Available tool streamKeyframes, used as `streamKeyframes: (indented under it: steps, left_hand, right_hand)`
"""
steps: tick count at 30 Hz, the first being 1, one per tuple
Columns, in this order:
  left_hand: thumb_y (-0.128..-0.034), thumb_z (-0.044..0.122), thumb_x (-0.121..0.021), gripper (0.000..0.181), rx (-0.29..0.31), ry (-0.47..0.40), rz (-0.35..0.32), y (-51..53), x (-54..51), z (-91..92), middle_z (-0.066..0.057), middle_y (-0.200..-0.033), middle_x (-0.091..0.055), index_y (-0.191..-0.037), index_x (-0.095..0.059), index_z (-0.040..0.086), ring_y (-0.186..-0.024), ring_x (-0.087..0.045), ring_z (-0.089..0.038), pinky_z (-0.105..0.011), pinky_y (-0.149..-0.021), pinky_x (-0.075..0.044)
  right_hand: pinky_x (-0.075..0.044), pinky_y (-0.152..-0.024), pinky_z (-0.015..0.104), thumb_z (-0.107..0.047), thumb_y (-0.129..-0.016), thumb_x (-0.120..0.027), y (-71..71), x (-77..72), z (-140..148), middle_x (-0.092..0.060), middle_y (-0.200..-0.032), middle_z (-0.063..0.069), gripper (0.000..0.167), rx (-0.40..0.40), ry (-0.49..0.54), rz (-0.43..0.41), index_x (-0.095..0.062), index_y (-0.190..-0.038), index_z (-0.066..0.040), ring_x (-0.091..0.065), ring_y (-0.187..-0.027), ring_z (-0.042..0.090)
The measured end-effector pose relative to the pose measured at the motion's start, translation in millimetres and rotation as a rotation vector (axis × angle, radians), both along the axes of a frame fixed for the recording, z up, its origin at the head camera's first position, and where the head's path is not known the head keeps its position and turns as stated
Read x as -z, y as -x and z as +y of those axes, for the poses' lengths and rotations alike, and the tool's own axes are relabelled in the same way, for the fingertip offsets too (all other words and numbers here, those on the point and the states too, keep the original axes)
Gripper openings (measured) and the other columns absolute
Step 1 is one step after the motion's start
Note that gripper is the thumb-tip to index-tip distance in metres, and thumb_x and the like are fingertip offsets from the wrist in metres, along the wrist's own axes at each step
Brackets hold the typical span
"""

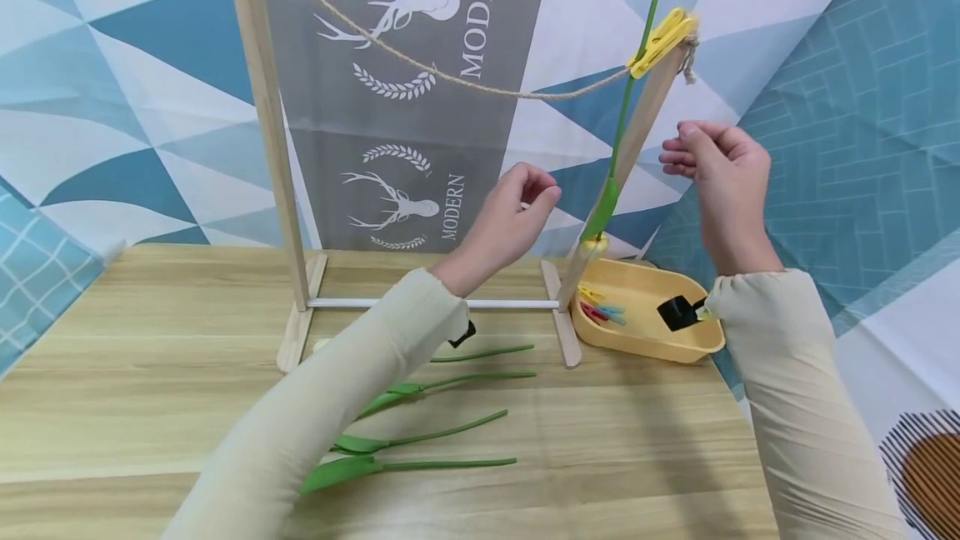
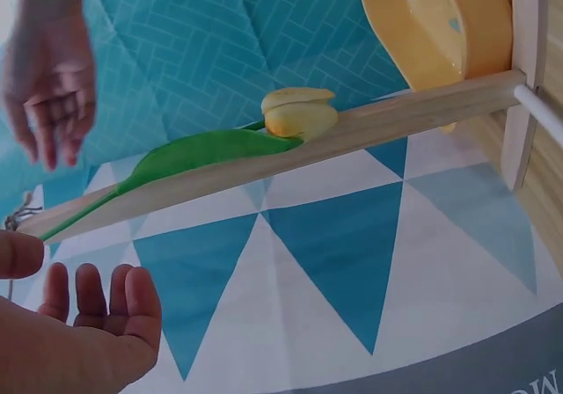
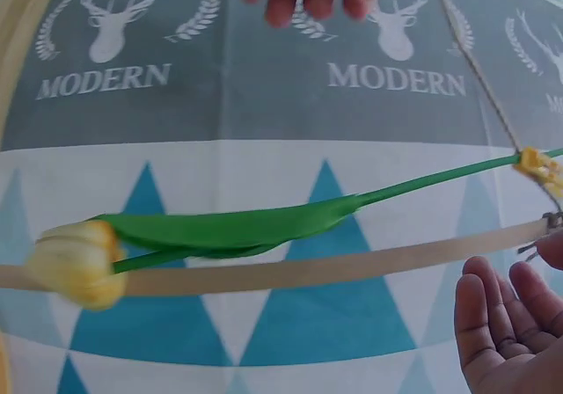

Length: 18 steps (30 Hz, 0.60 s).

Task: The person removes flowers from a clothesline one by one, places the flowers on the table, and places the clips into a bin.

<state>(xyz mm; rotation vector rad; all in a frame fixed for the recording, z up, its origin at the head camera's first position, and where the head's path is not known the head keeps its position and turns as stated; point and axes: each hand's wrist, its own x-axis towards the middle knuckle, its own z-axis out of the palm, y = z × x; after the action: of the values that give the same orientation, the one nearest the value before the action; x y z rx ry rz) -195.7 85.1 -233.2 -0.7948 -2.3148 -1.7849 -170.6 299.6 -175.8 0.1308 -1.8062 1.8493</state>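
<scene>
An artificial yellow tulip (image 1: 602, 208) hangs head down, its green stem held at the rope (image 1: 465, 88) by a yellow clothespin (image 1: 662, 42) near the right post. To the left of the stem, my left hand (image 1: 506, 219) hovers with loosely bent fingers and holds nothing. My right hand (image 1: 723, 186) is in the air to the right of the post, below the clothespin, also holding nothing. In the right wrist view, the flower head (image 3: 77, 264) is blurred, and the right hand (image 3: 510, 332) shows relaxed fingers apart from the stem.
The rope sags between two wooden posts (image 1: 270, 123) joined by a white bar (image 1: 510, 304). A yellow tub (image 1: 637, 346) beside the right foot holds several small clothespins (image 1: 600, 312). Several tulips (image 1: 450, 463) lie on the table, partly hidden by my left sleeve.
</scene>
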Motion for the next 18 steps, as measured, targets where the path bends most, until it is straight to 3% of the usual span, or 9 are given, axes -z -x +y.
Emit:
streamKeyframes:
  steps: [7, 18]
  left_hand:
    - [-0.097, 0.019, -0.048, 0.016, 0.016, -0.036, 0.041, 8.8, -7.7, 20.6, -0.005, -0.101, -0.052, -0.107, -0.051, 0.006, -0.092, -0.049, -0.014, -0.021, -0.081, -0.042]
    - [-0.0981, 0.02, -0.046, 0.018, 0.048, -0.043, 0.012, 19.2, -11.2, 42.6, -0.004, -0.102, -0.051, -0.11, -0.048, 0.007, -0.091, -0.047, -0.012, -0.017, -0.08, -0.041]
  right_hand:
    - [-0.054, -0.071, 0.02, -0.018, -0.083, -0.071, 5.5, -20.6, -7.1, -0.067, -0.08, 0.007, 0.02, -0.026, 0.065, 0.06, -0.066, -0.094, -0.001, -0.065, -0.07, 0.015]
    - [-0.053, -0.072, 0.021, -0.015, -0.083, -0.07, 7.8, -34.8, -11.9, -0.066, -0.081, 0.008, 0.021, -0.032, 0.083, 0.075, -0.064, -0.098, -0.001, -0.065, -0.07, 0.016]
